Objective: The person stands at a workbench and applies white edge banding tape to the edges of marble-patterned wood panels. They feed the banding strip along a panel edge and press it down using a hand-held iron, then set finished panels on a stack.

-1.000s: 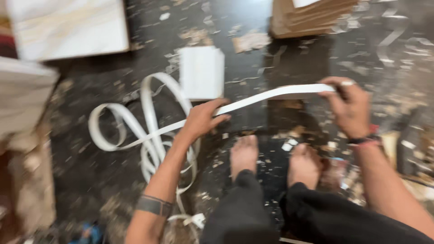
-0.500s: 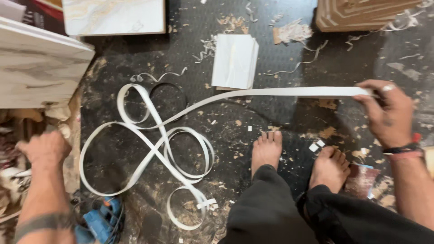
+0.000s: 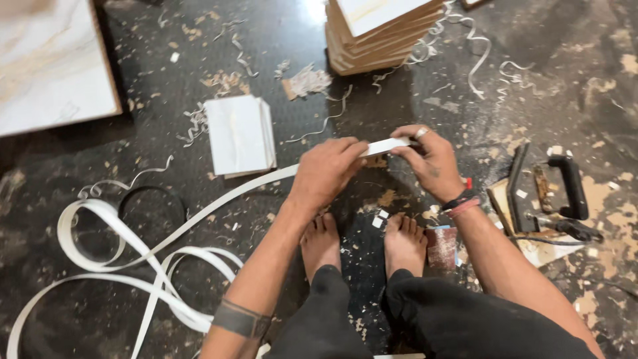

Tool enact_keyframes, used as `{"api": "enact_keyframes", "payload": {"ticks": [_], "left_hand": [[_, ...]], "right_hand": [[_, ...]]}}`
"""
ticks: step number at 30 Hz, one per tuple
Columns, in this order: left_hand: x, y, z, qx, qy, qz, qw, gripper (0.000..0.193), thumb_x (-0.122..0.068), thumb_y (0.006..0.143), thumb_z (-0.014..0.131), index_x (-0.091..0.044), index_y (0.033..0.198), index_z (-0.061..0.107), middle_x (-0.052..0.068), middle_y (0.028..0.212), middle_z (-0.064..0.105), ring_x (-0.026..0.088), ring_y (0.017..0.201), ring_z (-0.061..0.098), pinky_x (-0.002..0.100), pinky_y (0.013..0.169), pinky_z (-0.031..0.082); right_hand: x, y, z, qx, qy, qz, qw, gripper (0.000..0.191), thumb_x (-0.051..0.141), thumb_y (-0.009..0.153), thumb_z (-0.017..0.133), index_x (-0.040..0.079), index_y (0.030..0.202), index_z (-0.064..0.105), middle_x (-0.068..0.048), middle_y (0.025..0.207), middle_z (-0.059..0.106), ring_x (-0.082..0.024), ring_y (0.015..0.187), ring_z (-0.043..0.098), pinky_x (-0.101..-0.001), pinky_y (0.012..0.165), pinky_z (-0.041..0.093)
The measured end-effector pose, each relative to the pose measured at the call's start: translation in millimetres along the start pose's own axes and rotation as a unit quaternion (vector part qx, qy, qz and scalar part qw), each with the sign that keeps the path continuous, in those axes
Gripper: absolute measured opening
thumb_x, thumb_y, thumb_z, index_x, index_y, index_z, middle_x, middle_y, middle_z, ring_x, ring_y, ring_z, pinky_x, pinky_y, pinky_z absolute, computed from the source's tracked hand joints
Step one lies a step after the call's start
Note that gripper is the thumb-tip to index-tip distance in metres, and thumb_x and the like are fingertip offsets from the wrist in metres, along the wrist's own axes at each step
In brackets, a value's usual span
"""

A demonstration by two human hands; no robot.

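Hands meet above the bare feet (image 3: 362, 242) of the person, who sits low on a dark floor (image 3: 133, 159) covered with shavings and dust. The left hand (image 3: 325, 171) grasps a white edge strip (image 3: 199, 216) from above, with the fingers closed over it near its free end. The right hand (image 3: 430, 159) pinches the very end of the same strip between thumb and fingers; a ring is on one finger, and red and pink bands are on the wrist. Between the two hands the strip is held flat and straight, just beyond the toes.

From the left hand the strip runs down to the left of the feet, where it lies on the floor in several loose loops crossing each other. A thin dark ring (image 3: 153, 206) lies on the floor beside these loops.

Beyond the feet and to the left, a small pile of white panels (image 3: 238, 135) lies flat. Further left is a large white board with a marble pattern (image 3: 50, 63). Straight beyond the feet, further away, stands a stack of brown boards with a white top (image 3: 382, 30), with curled shavings near it. To the right of the feet, near the right arm, a tool with a black handle (image 3: 570, 188) rests on a piece of wood (image 3: 531, 246).
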State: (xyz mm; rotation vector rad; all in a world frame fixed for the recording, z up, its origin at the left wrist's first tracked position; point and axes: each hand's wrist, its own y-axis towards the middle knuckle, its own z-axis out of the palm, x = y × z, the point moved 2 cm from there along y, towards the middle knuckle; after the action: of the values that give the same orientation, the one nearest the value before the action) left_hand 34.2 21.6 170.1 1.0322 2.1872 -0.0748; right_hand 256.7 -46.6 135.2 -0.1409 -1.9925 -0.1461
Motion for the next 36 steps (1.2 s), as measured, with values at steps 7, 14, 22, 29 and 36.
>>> {"api": "enact_keyframes", "payload": {"ticks": [7, 14, 22, 29, 36], "left_hand": [[4, 4, 6, -0.052, -0.015, 0.014, 0.998, 0.019, -0.018, 0.093, 0.074, -0.011, 0.110, 0.071, 0.003, 0.106, 0.074, 0.025, 0.094, 0.071, 0.037, 0.079, 0.056], [-4, 10, 9, -0.052, 0.037, 0.022, 0.998, 0.016, -0.017, 0.093, 0.073, -0.011, 0.108, 0.070, 0.003, 0.107, 0.074, 0.025, 0.094, 0.071, 0.038, 0.079, 0.054], [-8, 8, 10, -0.068, 0.007, -0.036, 0.997, 0.011, -0.019, 0.092, 0.074, -0.013, 0.101, 0.074, 0.002, 0.100, 0.075, 0.024, 0.092, 0.071, 0.039, 0.080, 0.052], [1, 9, 11, -0.065, -0.032, -0.078, 0.994, 0.010, -0.021, 0.088, 0.076, -0.014, 0.096, 0.075, 0.002, 0.096, 0.077, 0.026, 0.089, 0.072, 0.041, 0.080, 0.053], [-3, 10, 19, -0.085, -0.050, -0.119, 0.988, 0.017, -0.025, 0.085, 0.076, -0.013, 0.097, 0.077, 0.010, 0.096, 0.077, 0.035, 0.094, 0.069, 0.046, 0.085, 0.050]], "right_hand": [[-7, 1, -5, 0.007, 0.036, 0.026, 0.999, 0.021, 0.007, 0.097, 0.071, 0.002, 0.117, 0.068, -0.006, 0.103, 0.073, -0.009, 0.093, 0.069, -0.0258, 0.082, 0.055], [-8, 4, -10, 0.014, 0.023, 0.015, 1.000, 0.023, 0.008, 0.096, 0.071, 0.001, 0.118, 0.068, -0.006, 0.101, 0.073, -0.010, 0.090, 0.068, -0.0256, 0.080, 0.055], [-17, -3, -27, 0.018, 0.053, 0.059, 0.997, 0.030, 0.012, 0.097, 0.070, 0.006, 0.126, 0.064, -0.005, 0.114, 0.071, -0.010, 0.103, 0.068, -0.0257, 0.087, 0.058], [-59, -37, -160, -0.164, -0.268, 0.079, 0.946, 0.028, 0.025, 0.108, 0.071, 0.005, 0.128, 0.068, -0.016, 0.122, 0.072, -0.027, 0.111, 0.071, -0.0392, 0.095, 0.055], [-108, -85, -243, -0.092, -0.411, 0.334, 0.843, 0.045, 0.044, 0.102, 0.057, 0.005, 0.119, 0.072, -0.024, 0.113, 0.072, -0.041, 0.107, 0.068, -0.0508, 0.092, 0.051]]}}
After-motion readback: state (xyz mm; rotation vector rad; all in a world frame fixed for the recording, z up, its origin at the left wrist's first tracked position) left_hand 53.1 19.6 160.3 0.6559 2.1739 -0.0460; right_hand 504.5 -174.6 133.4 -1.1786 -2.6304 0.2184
